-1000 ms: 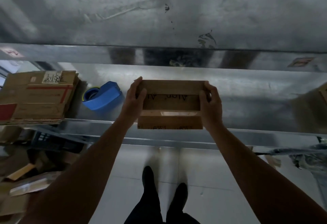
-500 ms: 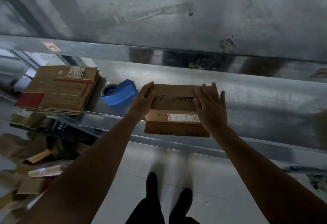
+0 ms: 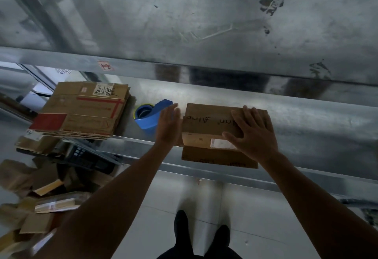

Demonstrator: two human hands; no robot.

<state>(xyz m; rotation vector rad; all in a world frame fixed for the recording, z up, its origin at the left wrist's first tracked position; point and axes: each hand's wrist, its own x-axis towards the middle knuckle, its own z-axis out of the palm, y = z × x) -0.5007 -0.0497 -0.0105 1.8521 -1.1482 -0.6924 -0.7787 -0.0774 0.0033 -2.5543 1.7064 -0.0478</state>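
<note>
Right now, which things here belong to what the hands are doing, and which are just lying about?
In the job: brown cardboard box with black lettering, on the grey metal shelf; right hand flat on its top; left hand open beside its left end.

Lying about: blue tape dispenser; stack of flattened brown cardboard boxes; loose cardboard pieces on the floor.

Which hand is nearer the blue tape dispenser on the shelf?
Left. The left hand is right beside the blue tape dispenser, between it and the cardboard box, fingers straight. The right hand lies flat on top of the box, farther from the dispenser.
</note>
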